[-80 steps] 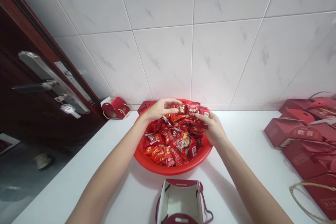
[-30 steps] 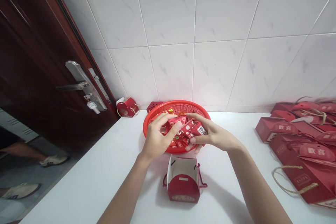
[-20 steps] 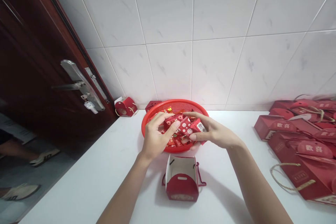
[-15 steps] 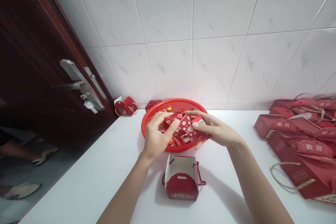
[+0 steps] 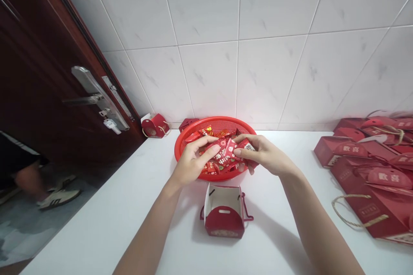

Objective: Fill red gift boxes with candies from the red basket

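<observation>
Over the red plastic basket (image 5: 179, 154), both hands hold red candy packets close together. My left hand (image 5: 193, 161) is closed, its thumb pressed on a red flowered candy packet (image 5: 221, 145). With thumb and fingers, my right hand (image 5: 263, 154) grips red and white candy packets (image 5: 248, 146) side by side. More wrapped candies (image 5: 206, 167) lie in the basket beneath, partly hidden by the hands. An open red gift box (image 5: 225, 221) with a white inside and a dark red cord handle stands just in front of the basket.
Many red gift boxes with rope handles (image 5: 364, 193) crowd the right side of the white table (image 5: 122, 210). Two small red boxes (image 5: 155, 126) stand by the tiled wall at the back left. A dark door (image 5: 35, 73) with keys is at left; a person's legs (image 5: 30, 180) show beyond.
The hands have shifted the candy packets between the fingers, and the packets now lie flatter and closer together. At left, the person's feet have moved. The view has tilted slightly.
</observation>
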Demonstrator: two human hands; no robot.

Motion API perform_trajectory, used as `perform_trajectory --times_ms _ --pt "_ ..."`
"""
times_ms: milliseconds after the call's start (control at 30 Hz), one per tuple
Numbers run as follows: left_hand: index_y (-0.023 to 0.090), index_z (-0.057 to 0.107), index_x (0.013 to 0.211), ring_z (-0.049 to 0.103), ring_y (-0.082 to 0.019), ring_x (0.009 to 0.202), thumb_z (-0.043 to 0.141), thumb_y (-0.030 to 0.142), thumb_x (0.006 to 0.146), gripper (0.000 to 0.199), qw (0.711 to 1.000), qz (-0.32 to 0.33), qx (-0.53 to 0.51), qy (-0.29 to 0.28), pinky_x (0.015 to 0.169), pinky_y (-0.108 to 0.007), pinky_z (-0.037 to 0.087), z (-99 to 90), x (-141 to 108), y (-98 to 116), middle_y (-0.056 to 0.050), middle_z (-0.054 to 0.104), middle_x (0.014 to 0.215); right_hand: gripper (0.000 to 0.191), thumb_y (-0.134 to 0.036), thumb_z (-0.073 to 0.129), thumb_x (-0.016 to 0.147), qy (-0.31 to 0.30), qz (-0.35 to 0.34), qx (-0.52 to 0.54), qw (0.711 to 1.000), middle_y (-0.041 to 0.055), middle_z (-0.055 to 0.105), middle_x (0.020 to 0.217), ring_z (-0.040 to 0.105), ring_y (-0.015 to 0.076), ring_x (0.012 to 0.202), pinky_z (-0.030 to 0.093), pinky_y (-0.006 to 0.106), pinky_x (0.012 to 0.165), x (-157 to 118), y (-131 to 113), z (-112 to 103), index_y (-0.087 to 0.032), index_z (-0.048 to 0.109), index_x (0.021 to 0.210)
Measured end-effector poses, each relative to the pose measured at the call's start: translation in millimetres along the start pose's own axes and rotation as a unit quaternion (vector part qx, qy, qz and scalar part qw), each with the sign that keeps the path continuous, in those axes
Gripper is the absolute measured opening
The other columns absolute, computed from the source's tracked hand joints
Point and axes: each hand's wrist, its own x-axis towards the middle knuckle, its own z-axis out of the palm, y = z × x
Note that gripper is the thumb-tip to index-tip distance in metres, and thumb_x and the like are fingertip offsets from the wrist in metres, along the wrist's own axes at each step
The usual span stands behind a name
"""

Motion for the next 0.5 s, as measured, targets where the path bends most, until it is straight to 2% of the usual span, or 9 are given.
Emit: perform_trajectory --times_ms 133,233,300,367,433,500 --pt "0.021 0.073 0.104 0.069 -0.023 0.092 0.071 0.045 0.085 0.031 0.999 -0.013 0.024 -0.047 0.079 -0.032 0.058 -8.6 -3.0 5.6 -0.006 0.074 0.103 0.019 -0.035 0.073 0.084 0.013 0.015 -0.049 0.999 -0.0014 0.064 0.062 0.062 0.0141 0.056 0.046 0.022 0.045 -1.7 -0.2 0.4 -0.019 0.071 0.096" --pt "0.024 0.073 0.104 0.069 -0.023 0.097 0.076 0.038 0.081 0.028 0.995 -0.013 0.066 -0.073 0.081 -0.032 0.058 -14.5 -9.1 10.3 -0.005 0.073 0.105 0.026 -0.034 0.074 0.082 0.010 0.018 -0.086 0.996 -0.0019 0.063 0.067 0.057 0.0121 0.052 0.045 0.023 0.044 -3.9 -2.1 3.6 -0.021 0.072 0.105" --pt "0.025 0.072 0.106 0.069 -0.024 0.103 0.076 0.035 0.080 0.028 0.990 -0.034 0.092 -0.102 0.083 -0.032 0.058 -17.8 -15.0 15.5 -0.004 0.073 0.108 0.034 -0.033 0.073 0.083 -0.023 0.033 -0.100 0.994 -0.0017 0.063 0.071 0.059 0.0128 0.053 0.045 0.023 0.043 -5.1 -3.4 6.5 -0.023 0.069 0.116" --pt "0.026 0.068 0.113 0.070 -0.024 0.102 0.075 0.032 0.081 0.033 0.976 -0.077 0.117 -0.167 0.082 -0.033 0.058 -20.6 -21.5 22.5 -0.004 0.073 0.107 0.036 -0.031 0.070 0.085 -0.085 0.057 -0.112 0.988 -0.0017 0.063 0.072 0.061 0.0143 0.056 0.045 0.024 0.044 -6.1 -4.3 10.0 -0.022 0.067 0.120" --pt "0.025 0.064 0.120 0.070 -0.024 0.099 0.072 0.031 0.084 0.037 0.956 -0.114 0.136 -0.233 0.082 -0.035 0.058 -23.5 -27.6 30.0 -0.004 0.073 0.107 0.028 -0.025 0.066 0.087 -0.128 0.058 -0.143 0.980 -0.0015 0.063 0.074 0.061 0.0137 0.059 0.046 0.024 0.049 -7.2 -4.9 14.0 -0.021 0.067 0.114" --pt "0.025 0.060 0.122 0.070 -0.023 0.100 0.068 0.033 0.087 0.036 0.944 -0.125 0.150 -0.268 0.084 -0.036 0.057 -26.9 -32.8 36.3 -0.004 0.073 0.109 0.022 -0.018 0.064 0.086 -0.128 0.031 -0.198 0.971 -0.0005 0.064 0.080 0.058 0.0124 0.064 0.046 0.025 0.057 -8.9 -5.5 18.4 -0.020 0.068 0.107"
